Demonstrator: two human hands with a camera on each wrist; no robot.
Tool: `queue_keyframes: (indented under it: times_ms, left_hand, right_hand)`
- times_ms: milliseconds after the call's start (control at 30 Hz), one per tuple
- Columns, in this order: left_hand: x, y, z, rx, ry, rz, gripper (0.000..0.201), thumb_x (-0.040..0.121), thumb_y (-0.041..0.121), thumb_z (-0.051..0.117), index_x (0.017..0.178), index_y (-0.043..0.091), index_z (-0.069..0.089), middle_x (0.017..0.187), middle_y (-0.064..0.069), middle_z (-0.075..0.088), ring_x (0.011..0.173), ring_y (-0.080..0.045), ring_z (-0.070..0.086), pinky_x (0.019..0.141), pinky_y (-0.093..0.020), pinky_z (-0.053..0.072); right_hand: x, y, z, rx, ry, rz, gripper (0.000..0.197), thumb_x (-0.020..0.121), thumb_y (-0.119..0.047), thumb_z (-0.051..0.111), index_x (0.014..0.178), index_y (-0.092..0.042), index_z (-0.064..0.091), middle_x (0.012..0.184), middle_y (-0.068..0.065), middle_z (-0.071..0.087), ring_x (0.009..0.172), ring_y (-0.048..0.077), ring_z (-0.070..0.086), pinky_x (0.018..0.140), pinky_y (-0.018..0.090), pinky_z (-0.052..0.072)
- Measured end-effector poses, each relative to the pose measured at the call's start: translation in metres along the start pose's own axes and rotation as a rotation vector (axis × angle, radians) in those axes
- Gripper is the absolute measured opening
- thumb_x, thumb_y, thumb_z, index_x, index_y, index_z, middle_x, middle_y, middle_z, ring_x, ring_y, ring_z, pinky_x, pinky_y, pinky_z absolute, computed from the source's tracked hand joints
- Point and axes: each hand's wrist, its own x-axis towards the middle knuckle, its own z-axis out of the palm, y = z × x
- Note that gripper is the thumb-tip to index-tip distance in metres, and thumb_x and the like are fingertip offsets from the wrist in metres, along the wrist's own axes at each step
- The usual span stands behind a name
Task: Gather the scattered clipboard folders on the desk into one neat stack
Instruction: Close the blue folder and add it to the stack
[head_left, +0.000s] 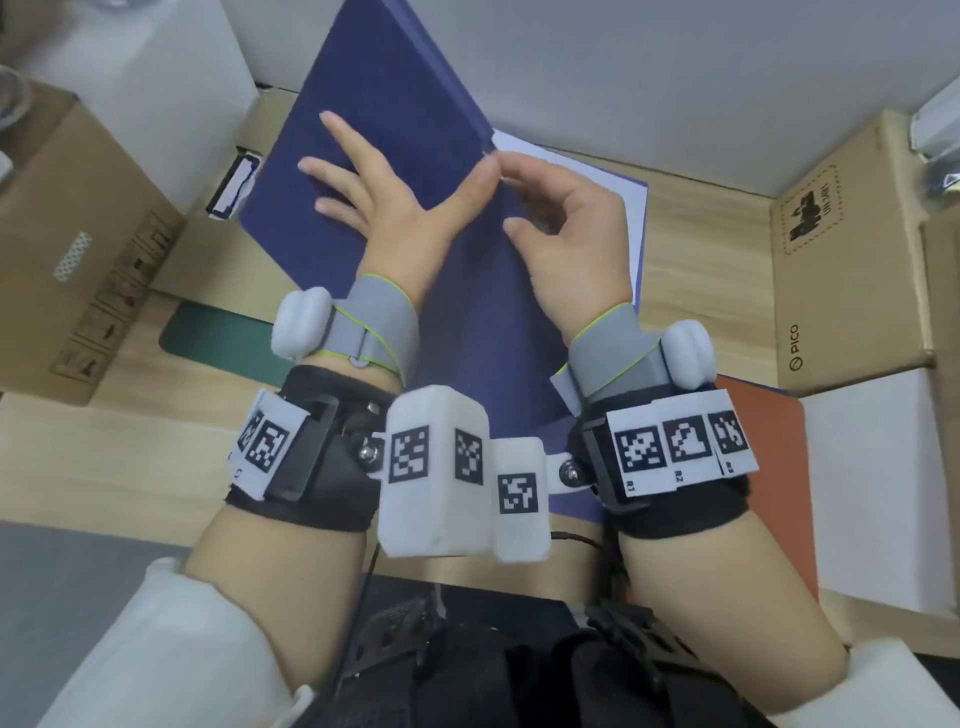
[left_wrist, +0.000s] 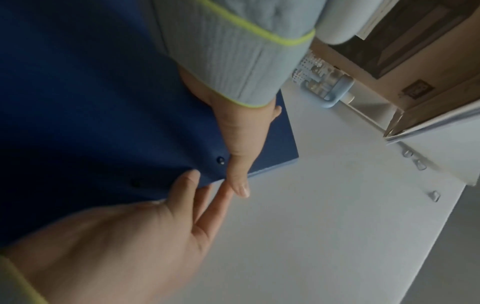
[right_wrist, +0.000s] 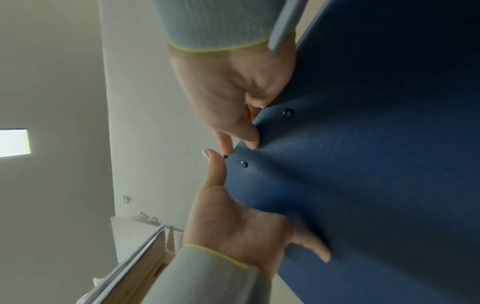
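Wrist rigs with black-and-white marker tags sat closest in the head view, over a dark lap. Beyond them the left hand (head_left: 374, 192) lay flat, fingers spread, on the raised cover of a blue clipboard folder (head_left: 384, 130) that stood tilted up from the wooden desk (head_left: 706, 249). Right hand (head_left: 566, 228) sat just beside it, fingers loosely curled, fingertips at the cover's edge near the left thumb; whether it pinched the edge, could not tell here. White sheet showed under the cover at right. A green folder (head_left: 218, 338) poked out at left, an orange folder (head_left: 763, 441) at right, both flat on the desk. Metal clip (head_left: 234, 182) lay left of the blue cover. Cardboard boxes (head_left: 841, 260) flanked the desk.

Left wrist view: left hand (left_wrist: 116, 242) close and blurred, fingers straight along the blue folder (left_wrist: 91, 102) edge; right hand (left_wrist: 239, 144) came from above, fingertip at the same edge.

Right wrist view: right hand (right_wrist: 233, 216) with thumb on the blue folder (right_wrist: 376, 164) face and forefinger straight up along its edge, not closed around it. Left hand (right_wrist: 228, 92) reached down, thumb and finger pinching the folder edge near two rivets.
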Motion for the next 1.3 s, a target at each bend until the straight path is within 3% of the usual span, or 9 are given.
queue_keyframes:
  times_ms: [133, 233, 300, 400, 600, 800, 1033, 1166, 1300]
  left_hand:
    - [0.192, -0.175, 0.035, -0.321, 0.006, -0.022, 0.126, 0.057, 0.072, 0.069, 0.124, 0.054, -0.036, 0.151, 0.016, -0.037, 0.138, -0.031, -0.037, 0.088, -0.082, 0.017]
    - [0.333, -0.268, 0.074, -0.692, -0.091, 0.021, 0.132, 0.039, 0.077, 0.075, 0.133, 0.065, -0.017, 0.159, 0.001, 0.001, 0.125, -0.072, 0.000, 0.047, -0.090, 0.012]
    - [0.184, -0.154, 0.022, -0.594, 0.022, -0.052, 0.099, 0.069, 0.046, 0.076, 0.138, 0.039, 0.006, 0.115, -0.017, 0.052, 0.095, -0.050, 0.060, 0.053, -0.068, 0.049]
    - [0.014, 0.015, -0.010, -0.450, 0.008, -0.022, 0.048, 0.075, -0.004, 0.050, 0.121, 0.003, 0.038, 0.065, -0.008, 0.042, 0.051, -0.020, 0.048, 0.045, -0.025, 0.048]
    - [0.013, 0.016, -0.001, -0.539, -0.147, 0.020, 0.020, 0.089, -0.001, 0.048, 0.098, 0.016, 0.050, 0.080, -0.001, 0.059, 0.064, -0.015, 0.061, 0.062, -0.029, 0.053]
    - [-0.004, -0.016, 0.048, -0.517, -0.450, -0.225, 0.012, 0.097, 0.015, 0.045, 0.109, 0.019, 0.045, 0.076, -0.002, 0.048, 0.059, -0.017, 0.048, 0.053, -0.028, 0.050]
    - [-0.070, -0.093, 0.122, -0.188, -0.819, -0.705, 0.012, 0.096, 0.007, 0.046, 0.091, 0.017, 0.050, 0.060, 0.002, 0.060, 0.055, -0.010, 0.059, 0.054, -0.027, 0.053]
    - [-0.078, -0.124, 0.136, 0.316, -0.812, -0.689, 0.040, 0.084, 0.020, 0.066, 0.119, 0.012, 0.048, 0.113, -0.013, 0.055, 0.107, -0.024, 0.054, 0.079, -0.036, 0.043]
    - [-0.079, -0.132, 0.145, 0.336, -0.900, -0.783, 0.020, 0.082, 0.017, 0.069, 0.083, 0.009, 0.051, 0.085, -0.007, 0.062, 0.074, -0.018, 0.059, 0.081, -0.036, 0.052]
  right_hand:
    - [-0.020, -0.045, 0.000, 0.040, -0.049, -0.015, 0.048, 0.085, 0.019, 0.038, 0.065, -0.023, 0.048, 0.109, 0.022, 0.068, 0.107, 0.007, 0.061, 0.105, 0.011, 0.032]
    - [-0.039, -0.072, -0.003, -0.103, -0.193, -0.136, 0.036, 0.096, 0.013, 0.016, 0.084, -0.001, 0.048, 0.140, 0.043, 0.031, 0.138, 0.041, 0.023, 0.107, 0.030, -0.005]
    - [-0.033, -0.048, 0.005, -0.022, -0.133, -0.129, 0.032, 0.082, 0.019, 0.032, 0.095, 0.008, 0.060, 0.111, 0.031, 0.061, 0.118, 0.039, 0.053, 0.110, 0.041, 0.031]
    - [-0.033, -0.034, 0.006, -0.148, -0.205, -0.185, 0.036, 0.069, 0.011, 0.048, 0.095, -0.003, 0.068, 0.093, -0.004, 0.064, 0.100, 0.025, 0.066, 0.098, 0.040, 0.050]
    - [-0.032, -0.025, -0.027, -0.207, -0.223, -0.118, 0.041, 0.082, -0.010, 0.062, 0.122, -0.017, 0.058, 0.119, -0.010, 0.058, 0.115, 0.002, 0.051, 0.098, 0.003, 0.032]
    - [-0.028, 0.044, -0.099, -0.431, 0.169, 0.326, 0.070, 0.074, -0.033, 0.070, 0.137, -0.026, 0.040, 0.152, 0.004, 0.026, 0.143, 0.019, 0.024, 0.117, 0.045, 0.023]
    - [-0.111, 0.161, -0.183, -0.284, 0.387, 0.888, 0.098, 0.051, -0.044, 0.087, 0.135, -0.015, 0.044, 0.133, 0.003, 0.052, 0.123, 0.021, 0.052, 0.106, 0.037, 0.040]
    - [-0.148, 0.202, -0.194, -0.456, 0.412, 1.130, 0.100, 0.061, -0.049, 0.079, 0.143, -0.013, 0.034, 0.149, 0.013, 0.036, 0.138, 0.033, 0.034, 0.115, 0.046, 0.028]
    - [-0.142, 0.204, -0.201, -0.489, 0.396, 1.185, 0.101, 0.065, -0.051, 0.076, 0.145, -0.016, 0.026, 0.150, 0.017, 0.025, 0.140, 0.036, 0.022, 0.118, 0.044, 0.020]
